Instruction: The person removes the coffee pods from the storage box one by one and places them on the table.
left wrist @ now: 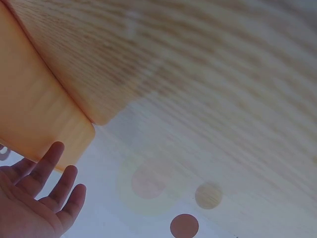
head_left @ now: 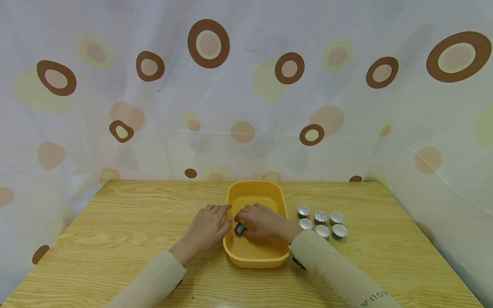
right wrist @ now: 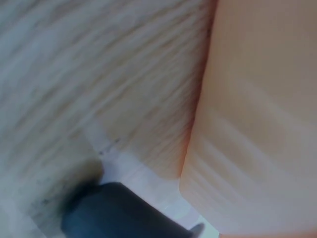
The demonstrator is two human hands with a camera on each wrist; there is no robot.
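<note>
A yellow plastic basin (head_left: 256, 263) sits on the wooden table. Inside it, the right hand (head_left: 262, 220) pinches a small dark capsule (head_left: 240, 229) between thumb and fingers, close to the basin's left wall. The left hand (head_left: 206, 226) is at the basin's left rim, fingers extended and fingertips right at the edge. From the left wrist view, the spread fingers of the left hand (left wrist: 42, 198) appear beside the basin's outer wall (left wrist: 44, 109). In the right wrist view the hand is hidden; the basin's outer wall (right wrist: 252, 124) shows there.
Several small capsules (head_left: 322, 231) with pale lids stand in two rows on the wooden table (head_left: 154, 205), right of the basin. A dark, blurred rounded object (right wrist: 119, 215) is near the right wrist camera. Behind the table hangs a patterned cloth (head_left: 242, 94).
</note>
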